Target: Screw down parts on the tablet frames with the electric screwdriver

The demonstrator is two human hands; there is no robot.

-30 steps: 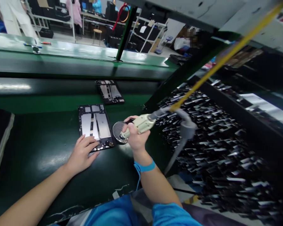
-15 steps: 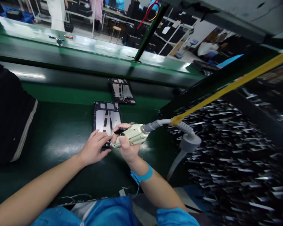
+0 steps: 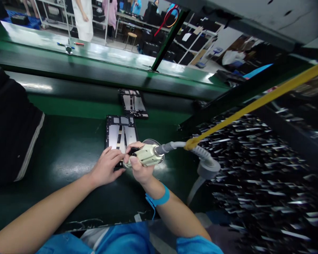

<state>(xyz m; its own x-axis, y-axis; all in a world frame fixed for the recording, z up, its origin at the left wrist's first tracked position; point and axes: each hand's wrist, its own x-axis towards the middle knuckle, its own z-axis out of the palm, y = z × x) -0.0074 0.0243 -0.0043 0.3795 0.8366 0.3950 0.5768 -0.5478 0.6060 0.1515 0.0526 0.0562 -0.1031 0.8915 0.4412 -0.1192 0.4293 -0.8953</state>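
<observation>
An opened tablet back [image 3: 121, 134] with silver panels lies on the dark green bench [image 3: 69, 155]. My left hand [image 3: 106, 167] rests on its near edge, fingers spread flat. My right hand [image 3: 137, 164] is wrapped around a cream powered screwdriver [image 3: 145, 156], whose tip points at the tablet's near right corner. A grey hose [image 3: 198, 151] runs from the tool to the right, hung on a yellow cord [image 3: 254, 104]. A round perforated dish [image 3: 152, 143] sits just behind the tool. A blue strap circles my right wrist.
A second opened tablet [image 3: 133, 103] lies farther back on the belt. A black padded mat [image 3: 10, 127] lies at the left. Dark bins with many small parts [image 3: 254, 169] fill the right. People in light coats stand beyond the far green conveyor [image 3: 95, 60].
My right hand has brought the screwdriver left from beside the dish down onto the tablet's near right corner. My left hand stayed on the tablet's edge. The view has shifted.
</observation>
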